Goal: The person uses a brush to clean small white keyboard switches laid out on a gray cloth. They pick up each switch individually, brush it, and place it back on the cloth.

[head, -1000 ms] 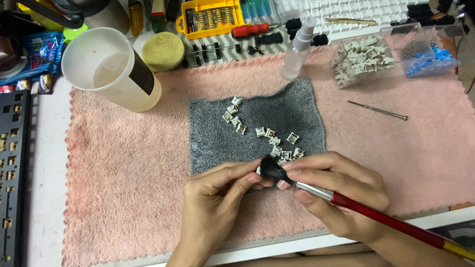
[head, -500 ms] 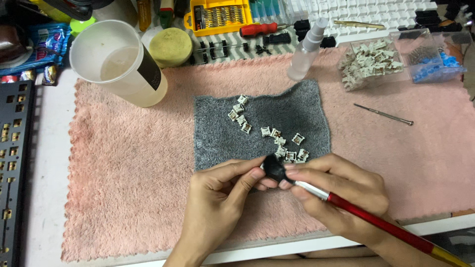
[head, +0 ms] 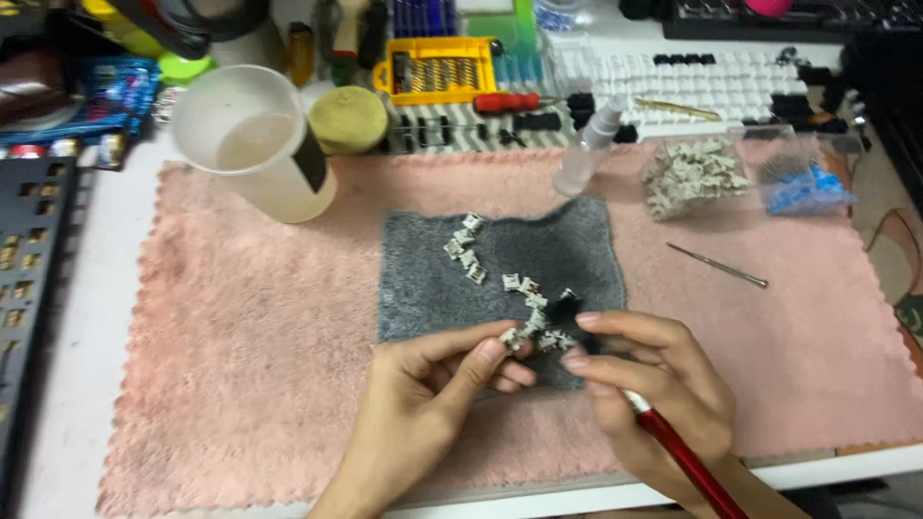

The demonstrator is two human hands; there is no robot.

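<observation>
My left hand (head: 423,399) pinches a small white keyboard switch part (head: 513,337) between thumb and fingertips, over the front edge of a grey cloth (head: 500,264). My right hand (head: 654,384) grips a red-handled brush (head: 687,461), whose dark bristle tip (head: 567,306) sits just right of the held part. Several more small white switch parts (head: 466,250) lie scattered across the grey cloth in a loose diagonal line.
A pink towel (head: 240,356) covers the desk. A translucent measuring jug (head: 255,144) stands back left, a small spray bottle (head: 588,149) and clear boxes of white (head: 694,173) and blue parts (head: 803,187) back right. A thin metal pick (head: 716,265) lies right of the cloth.
My left hand now holds a white switch part away from the brush tip. The brush tip has swung up and to the right. The view shifted slightly.
</observation>
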